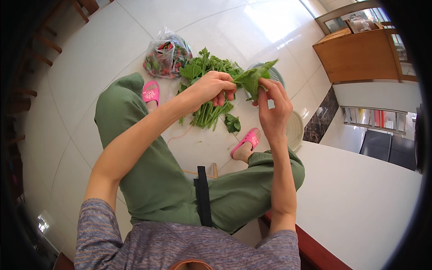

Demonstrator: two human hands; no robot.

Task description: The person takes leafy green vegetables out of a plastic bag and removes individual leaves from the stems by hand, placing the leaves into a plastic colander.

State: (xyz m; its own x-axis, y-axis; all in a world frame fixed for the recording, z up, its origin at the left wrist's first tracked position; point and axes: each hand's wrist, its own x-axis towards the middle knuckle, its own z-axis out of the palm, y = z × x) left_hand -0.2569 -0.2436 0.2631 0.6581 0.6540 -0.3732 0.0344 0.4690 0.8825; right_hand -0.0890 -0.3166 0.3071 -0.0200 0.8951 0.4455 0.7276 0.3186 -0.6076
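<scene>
My left hand (221,88) pinches the stem end of a large green leaf (252,78) between thumb and fingers. On the leaf's other side, my right hand (275,103) grips its lower edge with thumb and fingertips. Below both hands, a heap of leafy greens (214,64) lies on the floor, its cut stems (208,115) pointing towards me. A separate leaf (233,123) rests beside those stems. Partly hidden behind the held leaf is a grey-blue plastic basket (277,75). A beige plastic colander (295,131) stands nearer me, partly covered by my right arm.
A clear plastic bag (168,57) of red and green peppers sits left of the greens. Pink slippers (151,92) are on my feet. At right are a white tabletop (357,199) and a wooden cabinet (357,55). Wooden furniture legs (47,44) line the far left.
</scene>
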